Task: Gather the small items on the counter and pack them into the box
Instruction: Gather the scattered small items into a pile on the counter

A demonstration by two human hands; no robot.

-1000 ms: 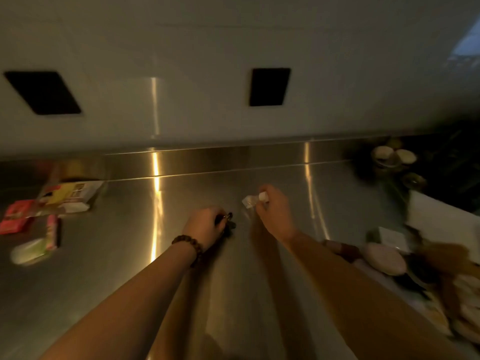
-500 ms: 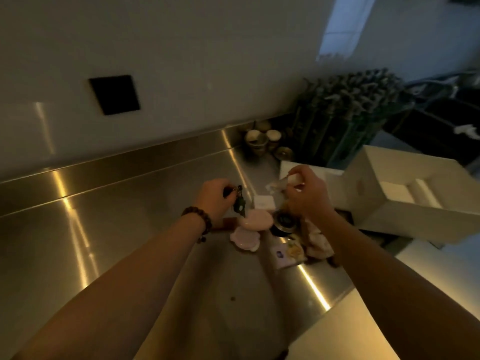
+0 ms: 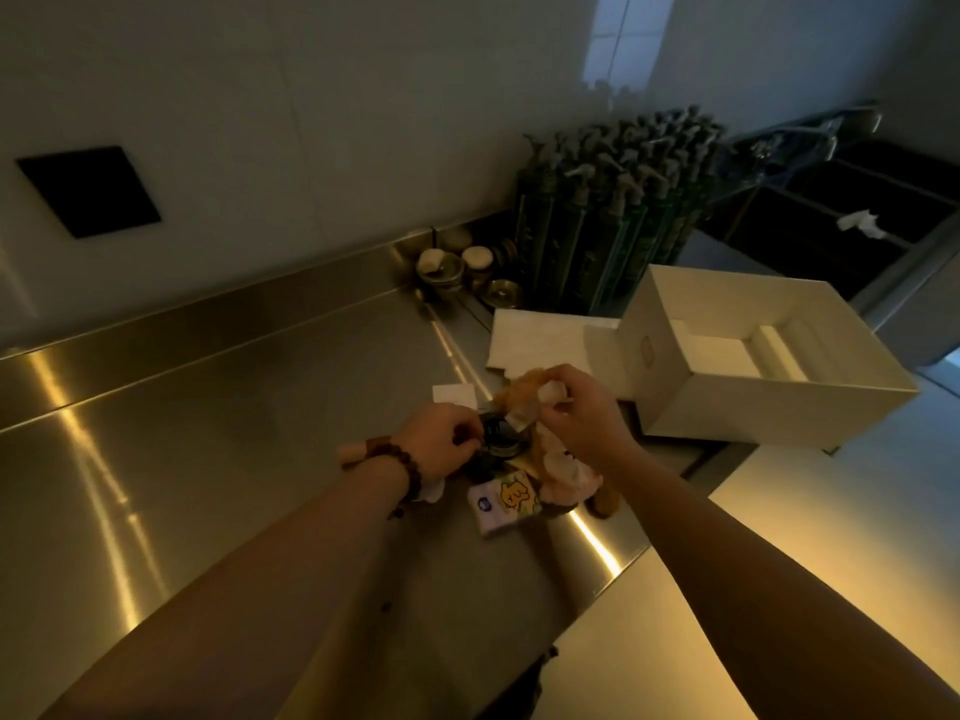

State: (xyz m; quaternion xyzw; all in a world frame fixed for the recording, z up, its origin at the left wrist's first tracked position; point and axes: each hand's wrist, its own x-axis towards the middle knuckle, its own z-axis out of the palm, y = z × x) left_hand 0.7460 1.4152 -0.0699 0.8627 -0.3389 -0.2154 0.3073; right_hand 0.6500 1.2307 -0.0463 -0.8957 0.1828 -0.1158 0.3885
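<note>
Lighting is dim, with a warm yellowish cast. The bench (image 3: 218,459) is brushed stainless steel with a raised steel upstand along its rear edge; bright streaks of reflected light cross its surface. The wall (image 3: 311,122) behind is pale and smooth, carrying a black square plate (image 3: 88,192) at upper left. A pale reflected window patch (image 3: 628,39) shows high on the wall. A dense cluster of dark green pump bottles (image 3: 608,210) stands in the rear corner. A dark sink (image 3: 831,210) lies at far right.

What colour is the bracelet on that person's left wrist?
Dark brown, made of round beads, on the left hand. It shows in the head view, though the light is dim.
</note>
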